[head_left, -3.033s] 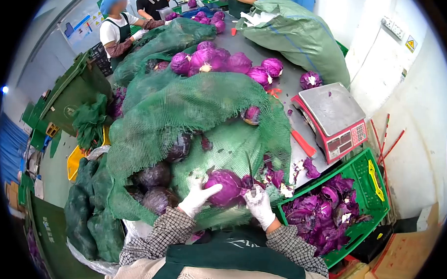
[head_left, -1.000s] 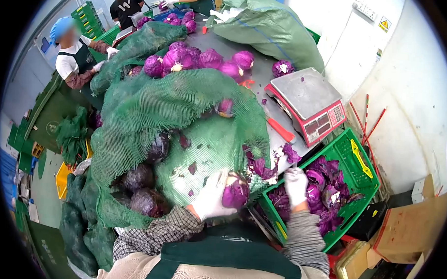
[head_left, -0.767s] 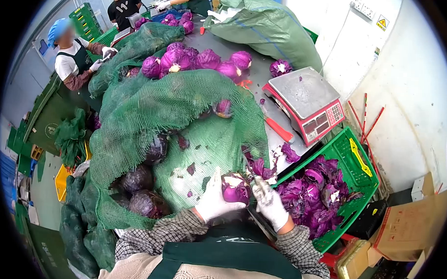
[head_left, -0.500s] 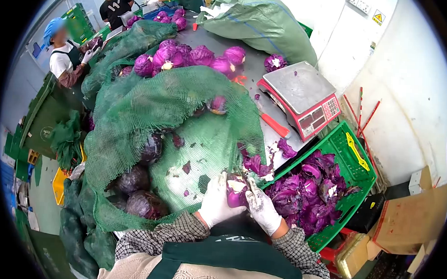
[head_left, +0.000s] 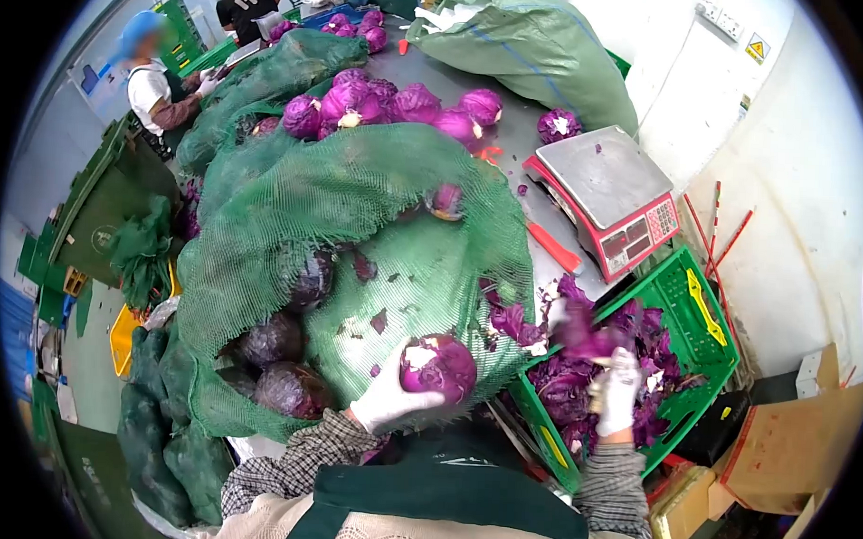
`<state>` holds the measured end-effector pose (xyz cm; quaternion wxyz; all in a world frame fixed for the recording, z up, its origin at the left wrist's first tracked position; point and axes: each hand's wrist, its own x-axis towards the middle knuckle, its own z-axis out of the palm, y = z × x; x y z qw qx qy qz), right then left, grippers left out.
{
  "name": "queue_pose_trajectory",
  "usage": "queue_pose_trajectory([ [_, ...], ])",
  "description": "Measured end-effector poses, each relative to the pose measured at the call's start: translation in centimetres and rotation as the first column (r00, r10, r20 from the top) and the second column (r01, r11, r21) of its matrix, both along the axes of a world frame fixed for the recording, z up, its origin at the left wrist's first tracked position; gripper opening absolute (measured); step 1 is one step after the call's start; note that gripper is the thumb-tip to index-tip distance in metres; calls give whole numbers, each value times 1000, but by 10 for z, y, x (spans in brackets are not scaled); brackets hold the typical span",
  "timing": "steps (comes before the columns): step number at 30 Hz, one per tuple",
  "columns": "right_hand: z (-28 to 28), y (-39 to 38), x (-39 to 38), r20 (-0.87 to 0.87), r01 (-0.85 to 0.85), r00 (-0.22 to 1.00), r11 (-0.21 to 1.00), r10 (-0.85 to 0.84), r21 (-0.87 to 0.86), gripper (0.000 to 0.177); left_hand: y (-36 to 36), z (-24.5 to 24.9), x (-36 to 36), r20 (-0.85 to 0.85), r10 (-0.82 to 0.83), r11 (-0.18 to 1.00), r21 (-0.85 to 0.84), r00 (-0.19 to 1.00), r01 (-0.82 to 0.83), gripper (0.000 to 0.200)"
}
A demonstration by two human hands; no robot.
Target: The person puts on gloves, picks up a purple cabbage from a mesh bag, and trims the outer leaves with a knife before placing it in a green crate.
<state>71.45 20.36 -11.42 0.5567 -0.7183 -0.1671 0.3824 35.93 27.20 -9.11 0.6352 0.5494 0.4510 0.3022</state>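
My left hand (head_left: 394,396), in a white glove, is closed around the side of a purple cabbage (head_left: 438,369), held above the green mesh sack (head_left: 402,297). My right hand (head_left: 617,395), also gloved, is over the green crate (head_left: 720,322) of loose cabbage leaves (head_left: 565,398). At its fingertips is a purple cabbage leaf (head_left: 586,334), smeared by motion; the fingers look closed on it. Dark whole cabbages (head_left: 294,390) lie in the sack's mouth left of my left hand. Torn leaf scraps (head_left: 515,322) lie at the sack's right edge.
A red-framed scale (head_left: 600,195) stands on the metal table, beside a red-handled knife (head_left: 554,247). Purple cabbages (head_left: 352,100) are piled beyond the sack, near a large pale green bag (head_left: 534,54). Co-workers stand at the far left. Cardboard boxes (head_left: 791,444) sit at right.
My right hand has left the cabbage and moved right over the crate, with a leaf at its fingertips. My left hand now holds the cabbage alone, slightly higher. The view has shifted a little.
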Motion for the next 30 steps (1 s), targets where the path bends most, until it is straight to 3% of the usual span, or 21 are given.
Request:
queue_pose_trajectory([
  [1,-14,1,12,333,-36,943,999,32,6,28,5,2,6,106,52,994,-100,993,-41,110],
  [2,-18,0,15,628,-66,777,998,55,-6,29,10,0,14,68,65,993,-104,996,-58,108],
  [3,-23,-2,14,721,-175,681,984,132,-15,31,12,-35,16,-34,110,994,9,993,-110,108],
  [4,-19,-2,9,802,-276,568,961,185,-26,34,16,-28,22,-113,100,994,56,989,-95,108],
  [5,-1,4,-22,745,-451,592,892,308,-10,39,21,-17,27,-194,94,992,104,977,-75,109],
  [7,3,10,-72,348,-625,739,780,577,34,41,24,-3,33,-478,13,960,252,878,123,111],
  [8,-6,11,-84,249,-662,733,747,633,50,41,23,11,38,-554,-47,960,207,831,191,113],
  [10,-21,15,-108,44,-720,693,689,719,77,41,13,15,44,-622,-47,864,367,781,344,113],
  [12,-19,14,-114,374,-785,546,614,750,-83,41,4,11,42,-635,-19,816,437,773,379,113],
  [13,-1,12,-117,448,-780,553,626,702,-19,41,2,8,41,-636,-20,805,448,772,389,113],
  [14,9,11,-118,516,-804,486,592,705,-52,43,1,6,40,-636,-19,795,459,772,398,112],
  [17,-10,12,-119,870,-823,180,555,459,-122,44,-3,6,44,-650,24,768,498,759,403,112],
  [22,-11,18,-121,629,-784,474,620,616,-16,46,-8,10,53,-645,87,746,547,759,380,107],
  [23,-13,21,-110,483,-818,351,514,802,-258,35,-9,10,56,-646,100,738,558,757,379,105],
  [25,-17,27,-93,482,-852,305,462,821,-247,35,-9,8,57,-674,97,711,562,733,423,113],
  [27,7,34,-97,2,-746,650,637,760,-194,30,-10,4,56,-667,125,704,582,735,408,111],
  [30,-41,31,-110,-54,-716,695,681,717,-155,30,-20,-5,41,-566,95,648,660,819,380,105],
])
